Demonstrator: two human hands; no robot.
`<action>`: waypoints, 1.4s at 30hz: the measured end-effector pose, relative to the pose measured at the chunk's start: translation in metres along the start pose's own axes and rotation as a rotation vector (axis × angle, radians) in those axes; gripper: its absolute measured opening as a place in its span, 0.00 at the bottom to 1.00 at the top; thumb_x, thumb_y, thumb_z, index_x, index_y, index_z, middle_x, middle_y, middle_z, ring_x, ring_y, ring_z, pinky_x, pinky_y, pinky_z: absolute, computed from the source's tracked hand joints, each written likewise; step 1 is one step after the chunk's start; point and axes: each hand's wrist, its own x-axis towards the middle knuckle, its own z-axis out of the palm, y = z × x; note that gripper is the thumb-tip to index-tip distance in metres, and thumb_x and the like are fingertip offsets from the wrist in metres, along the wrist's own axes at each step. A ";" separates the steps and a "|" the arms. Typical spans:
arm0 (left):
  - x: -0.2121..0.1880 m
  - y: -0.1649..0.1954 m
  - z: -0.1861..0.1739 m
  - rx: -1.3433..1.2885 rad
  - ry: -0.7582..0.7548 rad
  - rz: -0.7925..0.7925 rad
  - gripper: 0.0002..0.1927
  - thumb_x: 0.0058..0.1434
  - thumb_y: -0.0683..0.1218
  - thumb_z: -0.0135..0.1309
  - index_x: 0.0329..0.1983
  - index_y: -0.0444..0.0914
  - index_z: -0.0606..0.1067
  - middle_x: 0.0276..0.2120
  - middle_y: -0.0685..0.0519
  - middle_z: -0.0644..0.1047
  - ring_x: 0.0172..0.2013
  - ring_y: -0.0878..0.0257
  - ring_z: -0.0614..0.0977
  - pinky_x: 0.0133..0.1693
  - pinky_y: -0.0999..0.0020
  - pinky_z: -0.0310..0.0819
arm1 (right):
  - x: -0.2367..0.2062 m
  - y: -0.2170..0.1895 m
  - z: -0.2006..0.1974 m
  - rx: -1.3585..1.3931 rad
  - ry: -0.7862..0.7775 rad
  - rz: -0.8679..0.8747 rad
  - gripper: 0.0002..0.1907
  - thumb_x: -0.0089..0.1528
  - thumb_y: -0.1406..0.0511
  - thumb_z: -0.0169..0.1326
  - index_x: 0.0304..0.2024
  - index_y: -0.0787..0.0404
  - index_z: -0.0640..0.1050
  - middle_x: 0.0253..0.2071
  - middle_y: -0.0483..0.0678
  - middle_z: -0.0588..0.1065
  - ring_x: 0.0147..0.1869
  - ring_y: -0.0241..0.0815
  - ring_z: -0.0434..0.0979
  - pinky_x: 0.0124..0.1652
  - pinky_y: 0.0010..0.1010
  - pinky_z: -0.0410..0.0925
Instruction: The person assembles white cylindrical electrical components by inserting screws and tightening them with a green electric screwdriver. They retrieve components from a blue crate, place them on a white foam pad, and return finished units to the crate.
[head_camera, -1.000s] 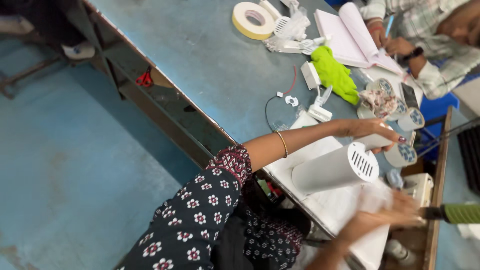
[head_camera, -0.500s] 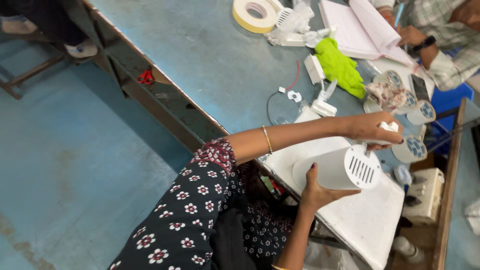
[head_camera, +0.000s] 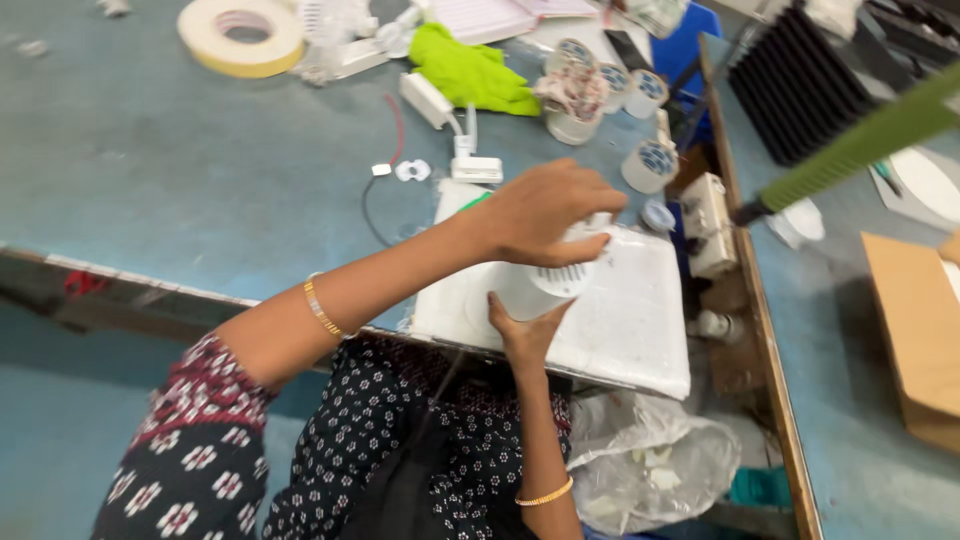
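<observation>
A white cylindrical lamp housing (head_camera: 548, 287) with a slotted end is held over a white foam pad (head_camera: 640, 320) at the near edge of the blue-grey table (head_camera: 200, 190). My left hand (head_camera: 545, 210), on the arm with a gold bangle, wraps over the housing's upper side. My right hand (head_camera: 522, 328) comes up from below and cups the housing's lower end. Most of the housing is hidden by the two hands.
A white driver box with wires (head_camera: 475, 168) lies just beyond the pad. Farther back lie a tape roll (head_camera: 240, 35), a green cloth (head_camera: 470, 70) and several small round lamp parts (head_camera: 648, 163). A plastic bag (head_camera: 650, 460) hangs below; a cardboard box (head_camera: 915, 320) stands at the right.
My right hand has moved from beside the pad to under the housing and now cups it. My left hand has stayed on top. The view has swung over the table.
</observation>
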 end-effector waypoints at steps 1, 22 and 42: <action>0.000 0.002 -0.003 0.003 0.003 0.018 0.17 0.60 0.52 0.58 0.46 0.37 0.76 0.36 0.47 0.77 0.41 0.48 0.76 0.46 0.54 0.67 | 0.000 0.000 0.001 0.006 -0.005 0.012 0.59 0.49 0.62 0.73 0.70 0.71 0.49 0.62 0.60 0.66 0.63 0.50 0.71 0.62 0.39 0.67; -0.047 0.071 -0.010 0.645 -0.147 0.221 0.14 0.60 0.54 0.59 0.28 0.40 0.78 0.28 0.53 0.77 0.34 0.59 0.76 0.51 0.60 0.63 | -0.068 -0.086 -0.020 0.033 -0.300 0.539 0.66 0.55 0.37 0.60 0.78 0.64 0.43 0.57 0.73 0.73 0.58 0.65 0.76 0.56 0.49 0.72; -0.204 0.097 0.054 -0.222 -0.326 0.139 0.16 0.61 0.47 0.52 0.48 0.35 0.79 0.41 0.46 0.83 0.42 0.57 0.85 0.48 0.63 0.74 | -0.183 -0.036 -0.225 1.647 0.501 0.422 0.26 0.67 0.60 0.64 0.61 0.61 0.69 0.53 0.51 0.74 0.54 0.45 0.78 0.53 0.37 0.76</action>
